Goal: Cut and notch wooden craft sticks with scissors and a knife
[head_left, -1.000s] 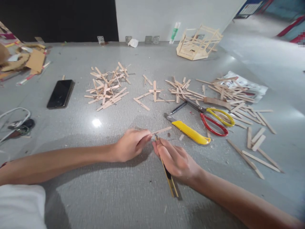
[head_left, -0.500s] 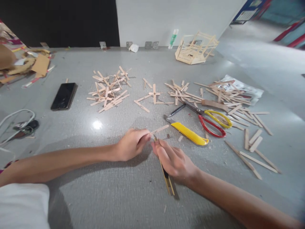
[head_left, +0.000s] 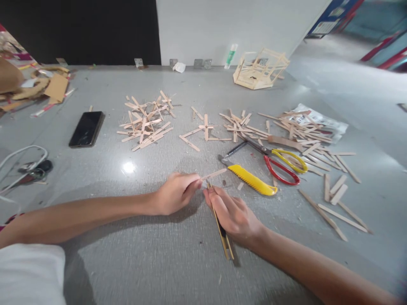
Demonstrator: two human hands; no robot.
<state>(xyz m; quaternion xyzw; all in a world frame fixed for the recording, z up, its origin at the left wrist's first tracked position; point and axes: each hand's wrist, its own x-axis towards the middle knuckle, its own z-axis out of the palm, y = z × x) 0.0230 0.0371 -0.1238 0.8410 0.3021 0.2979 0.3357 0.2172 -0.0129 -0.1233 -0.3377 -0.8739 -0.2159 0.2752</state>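
Observation:
My left hand [head_left: 178, 192] is closed, pinching a wooden popsicle stick [head_left: 216, 173] between thumb and fingers. The stick points up and right from the fingertips. My right hand [head_left: 230, 212] is wrapped round a slim, gold-edged utility knife [head_left: 226, 245], whose tip lies just below the stick. Whether the tip touches the wood I cannot tell, and the grip hides the knife's middle. Beyond my right hand lie a yellow-handled utility knife [head_left: 252, 180] and scissors [head_left: 282, 166] with one red and one yellow handle.
Sticks lie in a left pile [head_left: 146, 120] and a right pile [head_left: 305, 127], with several loose ones [head_left: 338, 188] closer. A stick frame [head_left: 260, 72] and a glue tube [head_left: 230, 56] stand at the back. A phone [head_left: 87, 129], cable [head_left: 23, 148] and cardboard scraps [head_left: 57, 87] occupy the left.
The view has shifted slightly. Both hands keep their grips in nearly the same place, and the stick and knife have barely moved.

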